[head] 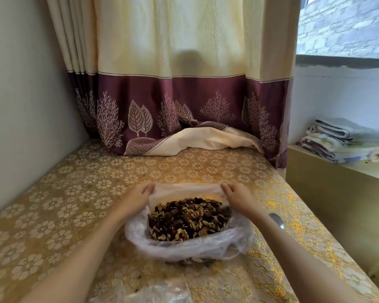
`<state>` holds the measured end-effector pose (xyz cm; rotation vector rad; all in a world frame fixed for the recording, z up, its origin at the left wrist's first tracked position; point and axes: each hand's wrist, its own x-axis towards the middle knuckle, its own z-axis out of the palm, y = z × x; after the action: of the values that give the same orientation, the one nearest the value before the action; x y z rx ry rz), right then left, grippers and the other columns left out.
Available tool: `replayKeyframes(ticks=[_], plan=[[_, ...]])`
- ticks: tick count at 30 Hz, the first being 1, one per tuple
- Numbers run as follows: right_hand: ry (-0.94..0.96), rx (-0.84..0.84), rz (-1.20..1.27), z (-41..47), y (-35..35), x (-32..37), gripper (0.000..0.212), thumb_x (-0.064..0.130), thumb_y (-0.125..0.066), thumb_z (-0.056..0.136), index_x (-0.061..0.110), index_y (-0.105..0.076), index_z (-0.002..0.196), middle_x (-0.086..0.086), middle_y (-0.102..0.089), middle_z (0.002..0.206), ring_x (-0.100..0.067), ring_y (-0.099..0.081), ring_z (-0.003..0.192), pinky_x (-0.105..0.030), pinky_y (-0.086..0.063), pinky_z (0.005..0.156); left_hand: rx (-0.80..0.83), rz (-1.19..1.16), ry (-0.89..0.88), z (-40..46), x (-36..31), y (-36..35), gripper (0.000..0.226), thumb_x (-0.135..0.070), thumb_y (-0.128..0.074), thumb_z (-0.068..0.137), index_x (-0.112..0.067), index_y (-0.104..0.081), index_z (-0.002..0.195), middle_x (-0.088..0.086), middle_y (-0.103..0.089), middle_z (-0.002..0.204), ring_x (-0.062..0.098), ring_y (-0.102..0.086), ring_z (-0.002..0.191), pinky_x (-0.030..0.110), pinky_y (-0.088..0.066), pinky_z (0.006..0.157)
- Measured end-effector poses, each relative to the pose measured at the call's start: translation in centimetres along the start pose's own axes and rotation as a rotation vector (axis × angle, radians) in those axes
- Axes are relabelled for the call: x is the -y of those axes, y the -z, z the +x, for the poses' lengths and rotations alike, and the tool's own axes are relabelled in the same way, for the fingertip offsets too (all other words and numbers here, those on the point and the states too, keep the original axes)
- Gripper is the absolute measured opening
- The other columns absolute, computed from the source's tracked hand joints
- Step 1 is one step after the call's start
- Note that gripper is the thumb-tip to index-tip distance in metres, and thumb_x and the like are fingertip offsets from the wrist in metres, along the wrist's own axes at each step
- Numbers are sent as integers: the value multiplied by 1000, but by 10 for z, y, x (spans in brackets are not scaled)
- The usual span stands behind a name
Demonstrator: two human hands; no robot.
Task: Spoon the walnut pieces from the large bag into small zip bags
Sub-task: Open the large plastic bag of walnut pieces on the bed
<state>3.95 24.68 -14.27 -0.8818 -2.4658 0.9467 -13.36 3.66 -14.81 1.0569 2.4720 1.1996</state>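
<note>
A large clear plastic bag [184, 248] lies open on the gold-patterned table [74, 204], holding a heap of brown walnut pieces [188, 219]. My left hand [136, 197] grips the far left part of the bag's rim. My right hand [239, 196] grips the far right part of the rim, and the plastic is stretched between them. A metal spoon [277, 219] lies on the table just right of my right forearm. Clear small zip bags [162, 291] show at the bottom edge, partly cut off.
A cream and maroon curtain [184, 119] hangs behind the table and bunches on its far end. A wall runs along the left. Right of the table stands a lower shelf [337, 182] with folded towels [341, 141].
</note>
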Motion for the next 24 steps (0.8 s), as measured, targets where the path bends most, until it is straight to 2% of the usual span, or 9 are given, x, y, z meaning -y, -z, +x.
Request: replayKeyframes(ticks=[2,4,7,12,14,17,19,21,24], plan=[[-74,-17,175,9,3,4,41,28,-44,100,11,-47,63,-5,-43,56,-17,-41,51,-24,-33,50,18,-169,69,12,-6,-3,34,-31,-33,99,-8,-58,93,-1,-50,73,10,-50,66,25,-46,67],[-179,12,441,17,9,9,37,30,-46,98,2,-58,78,-13,-51,61,-26,-52,53,-31,-44,52,4,-316,119,24,-13,-5,32,-30,-35,99,-9,-55,84,-2,-45,70,9,-45,62,21,-43,64],[-242,30,599,27,18,14,42,26,-50,97,-14,-61,99,-9,-60,53,-19,-58,43,-27,-52,47,-64,-400,134,38,-17,-7,28,-30,-39,98,-14,-54,82,-6,-45,70,5,-41,59,19,-38,61],[-185,-89,436,28,13,11,24,6,-50,94,-15,-60,101,-31,-63,102,-25,-52,75,-32,-47,71,-128,-262,169,40,-3,-5,21,-16,-47,95,-3,-59,107,8,-59,86,12,-43,57,18,-37,48],[-180,-87,422,27,7,4,30,9,-46,96,-18,-58,97,-30,-62,84,-25,-46,70,-36,-43,69,-176,-220,171,38,-1,-3,28,-13,-50,93,-5,-54,119,10,-59,106,12,-50,66,19,-45,56],[-106,-176,287,18,6,4,36,24,-44,99,2,-61,75,-6,-51,61,-17,-39,54,-26,-37,57,-242,-71,122,29,-8,4,42,-17,-54,91,-11,-43,131,10,-48,127,15,-54,92,30,-50,79],[-33,-237,94,5,9,9,31,25,-43,99,5,-65,108,-8,-67,93,-16,-58,72,-26,-47,64,-331,84,60,15,-15,13,43,-18,-56,89,-15,-43,130,8,-43,132,10,-45,103,25,-41,81],[-11,-283,-110,-11,12,12,37,29,-43,98,10,-56,127,-9,-59,126,-22,-55,112,-37,-45,95,-376,199,-2,-3,-23,21,35,-21,-56,90,-16,-49,124,4,-45,127,8,-41,102,23,-38,81],[3,-408,-146,-44,12,23,35,32,-46,95,14,-59,122,-11,-54,126,-27,-47,117,-38,-38,98,-295,254,-34,-37,-34,30,17,-23,-54,91,-18,-56,107,2,-56,112,14,-53,98,34,-48,87]])
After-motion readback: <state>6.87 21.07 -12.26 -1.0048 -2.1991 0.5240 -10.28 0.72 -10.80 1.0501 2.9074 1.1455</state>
